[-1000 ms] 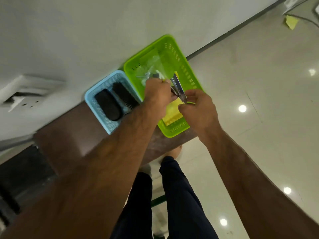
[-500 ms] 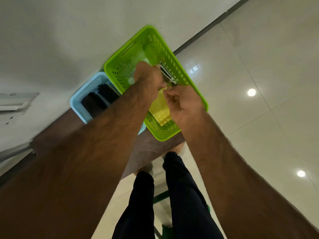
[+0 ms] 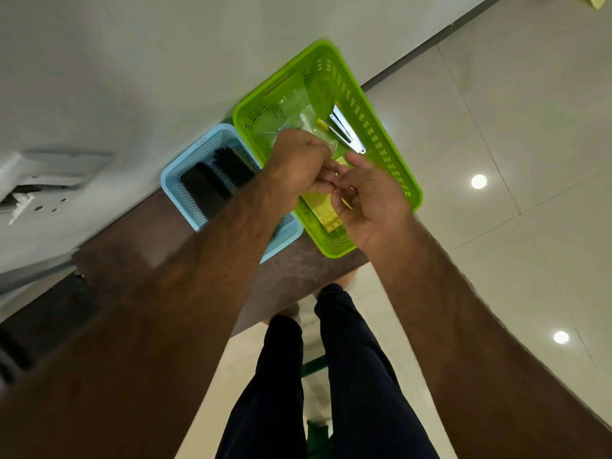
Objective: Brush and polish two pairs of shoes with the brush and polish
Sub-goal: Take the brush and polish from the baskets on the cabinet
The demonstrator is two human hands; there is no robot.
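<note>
A blue basket (image 3: 195, 144) on a brown tabletop (image 3: 132, 246) holds a black bristle brush (image 3: 233, 167) and a second black block-shaped piece (image 3: 202, 190). Beside it on the right stands a green basket (image 3: 381, 127) with clear plastic wrap (image 3: 298, 107), a shiny metal tool (image 3: 346, 130) and a yellow flat item (image 3: 323, 210). My left hand (image 3: 298, 164) is closed over the green basket, with clear plastic at its knuckles. My right hand (image 3: 371, 197) touches its fingertips, fingers curled; what it pinches is hidden. No shoes are in view.
Both baskets stand against a pale wall (image 3: 165, 61) at the tabletop's far end. Glossy floor tiles (image 3: 496, 226) lie to the right. My legs in dark trousers (image 3: 347, 359) stand below the table's edge.
The metal tool, held between my hands a second ago, now lies loose in the green basket. My hands have drawn back slightly and meet above the yellow item.
</note>
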